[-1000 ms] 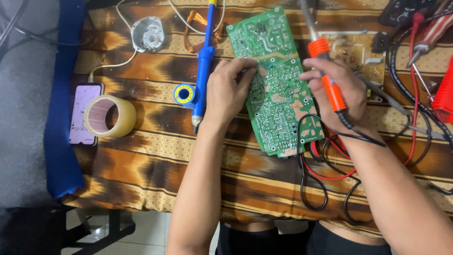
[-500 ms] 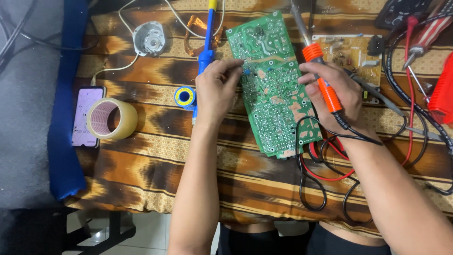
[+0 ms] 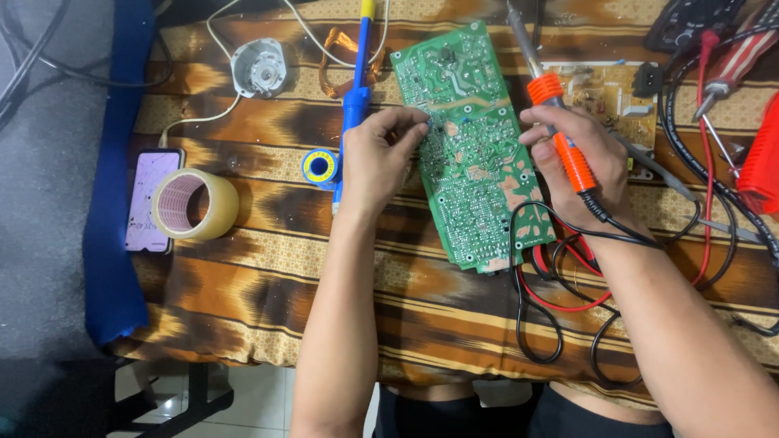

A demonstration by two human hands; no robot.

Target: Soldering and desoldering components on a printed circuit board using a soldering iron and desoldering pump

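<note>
A green circuit board (image 3: 475, 162) lies solder side up on a brown patterned cloth (image 3: 243, 276). My left hand (image 3: 377, 158) pinches the board's left edge with its fingertips. My right hand (image 3: 580, 174) grips the orange handle of a soldering iron (image 3: 545, 88) at the board's right edge, with the metal tip pointing away past the board's top. The iron's black cable runs back under my right wrist. A blue desoldering pump (image 3: 355, 97) lies just left of my left hand.
A small solder spool (image 3: 319, 166), a tape roll (image 3: 195, 204) and a phone (image 3: 146, 178) lie to the left. A round metal motor part (image 3: 258, 69) sits at the back left. A second, tan board (image 3: 604, 93), red probes (image 3: 730, 57) and tangled cables (image 3: 552, 300) crowd the right.
My left hand has slid up the board's left edge and its fingers have drawn together into a pinch. My right hand still holds the soldering iron in about the same place.
</note>
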